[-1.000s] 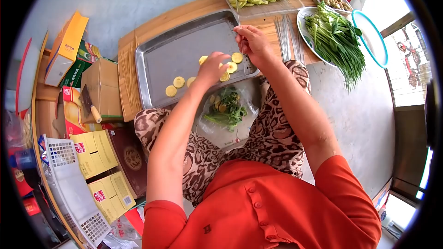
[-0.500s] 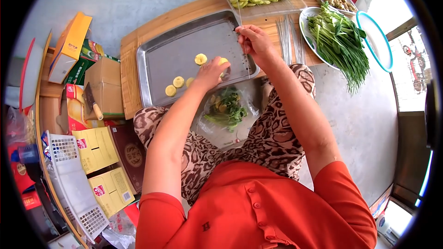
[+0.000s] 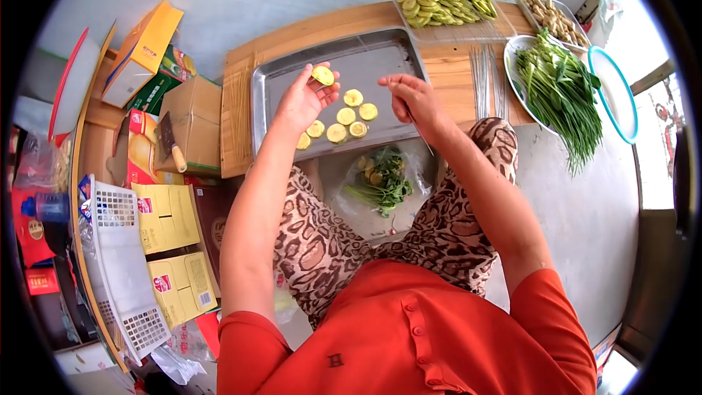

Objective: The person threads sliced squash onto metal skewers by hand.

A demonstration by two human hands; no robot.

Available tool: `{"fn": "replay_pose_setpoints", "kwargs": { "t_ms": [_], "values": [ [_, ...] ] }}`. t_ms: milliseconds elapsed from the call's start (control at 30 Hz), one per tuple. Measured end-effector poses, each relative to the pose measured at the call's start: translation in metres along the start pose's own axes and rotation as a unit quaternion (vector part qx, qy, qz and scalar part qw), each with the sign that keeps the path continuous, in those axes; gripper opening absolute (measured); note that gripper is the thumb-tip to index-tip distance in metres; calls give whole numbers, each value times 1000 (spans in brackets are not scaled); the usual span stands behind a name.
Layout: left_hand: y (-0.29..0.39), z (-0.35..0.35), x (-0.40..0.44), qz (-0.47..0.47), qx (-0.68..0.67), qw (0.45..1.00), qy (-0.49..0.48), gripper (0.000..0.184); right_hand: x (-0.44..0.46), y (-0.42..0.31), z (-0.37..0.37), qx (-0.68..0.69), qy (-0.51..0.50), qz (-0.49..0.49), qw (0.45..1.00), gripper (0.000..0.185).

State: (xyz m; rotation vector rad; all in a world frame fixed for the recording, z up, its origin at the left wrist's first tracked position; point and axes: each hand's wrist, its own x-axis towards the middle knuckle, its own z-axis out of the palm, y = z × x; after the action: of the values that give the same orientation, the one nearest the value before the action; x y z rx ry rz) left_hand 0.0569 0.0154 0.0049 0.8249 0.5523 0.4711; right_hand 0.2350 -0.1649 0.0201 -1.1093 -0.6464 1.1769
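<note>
My left hand [image 3: 301, 102] is raised over the metal tray [image 3: 292, 66], thumb and fingers closed on a round zucchini slice [image 3: 322, 75]. To its right, my right hand [image 3: 415, 104] is closed around a thin metal skewer [image 3: 426, 143], whose lower end sticks out below the fist; the rest is hidden or too fine to follow. Several more pale yellow-green slices [image 3: 351, 116] lie flat on the tray between and below both hands, near its front edge.
Behind the tray, a clear container holds piled zucchini slices [image 3: 447, 1]. Metal skewers [image 3: 482, 80] lie right of the tray, by a plate of leafy greens [image 3: 559, 95]. A bag of greens [image 3: 380, 179] sits below. Boxes and a cleaver [image 3: 172, 143] stand left.
My left hand has lifted a slice off the tray and moved up and left. The skewer in my right hand now points down toward me. The whole view has shifted slightly.
</note>
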Motion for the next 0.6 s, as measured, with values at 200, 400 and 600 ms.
{"fn": "replay_pose_setpoints", "kwargs": {
  "t_ms": [200,400,600],
  "values": [
    [-18,-15,1,63,-178,978,86,39,-30,7,36,-67,-61,25,996,23],
    [-13,-12,0,105,-141,976,127,36,-29,12,44,-93,-103,40,990,22],
    [-2,10,-18,95,-1,992,79,32,-29,9,44,-103,-53,27,993,20]
  ]
}}
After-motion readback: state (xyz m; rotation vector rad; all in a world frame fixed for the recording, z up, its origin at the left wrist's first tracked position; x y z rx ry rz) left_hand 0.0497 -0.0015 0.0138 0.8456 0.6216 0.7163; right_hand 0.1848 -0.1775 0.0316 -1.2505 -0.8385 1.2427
